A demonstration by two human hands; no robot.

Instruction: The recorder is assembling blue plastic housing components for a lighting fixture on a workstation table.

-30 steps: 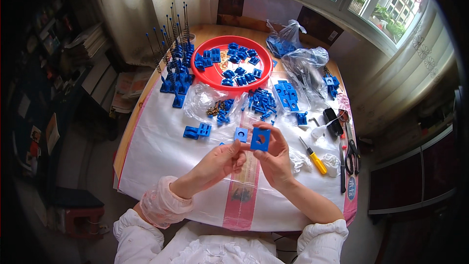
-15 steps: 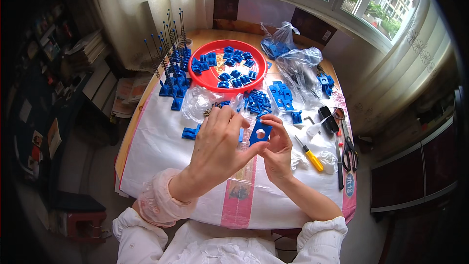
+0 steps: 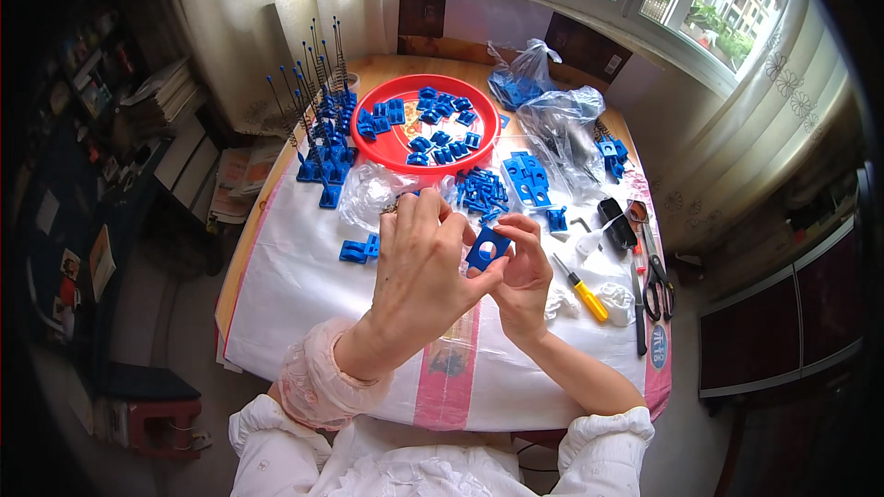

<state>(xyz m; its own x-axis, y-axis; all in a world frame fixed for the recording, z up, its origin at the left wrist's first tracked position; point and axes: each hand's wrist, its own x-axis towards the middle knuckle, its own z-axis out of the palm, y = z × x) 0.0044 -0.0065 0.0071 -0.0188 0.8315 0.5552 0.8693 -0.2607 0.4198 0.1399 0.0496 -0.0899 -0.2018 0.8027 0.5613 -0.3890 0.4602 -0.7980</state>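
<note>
Over the middle of the table, my right hand [image 3: 523, 278] grips a small flat blue plate [image 3: 488, 247] with a round hole, holding it tilted by its right edge. My left hand [image 3: 414, 262] is closed beside it, back of the hand up. Its thumb reaches the plate's lower edge and its index finger the left side; the other fingertips are hidden. Just left of my left hand lies a blue bracket-like part [image 3: 357, 250]. Beyond my hands is a pile of small blue parts [image 3: 482, 191].
A red round tray [image 3: 378, 158] carries several blue clips. Blue bases with springs [image 3: 324, 164] stand at the left, flat blue plates [image 3: 527, 177] and plastic bags [image 3: 564, 129] at the right. A yellow screwdriver [image 3: 589, 300], scissors [image 3: 656, 281] and a black-handled knife [image 3: 641, 322] lie along the right side.
My left hand has shifted slightly right, closer to the plate. The plate has turned a little in my right hand.
</note>
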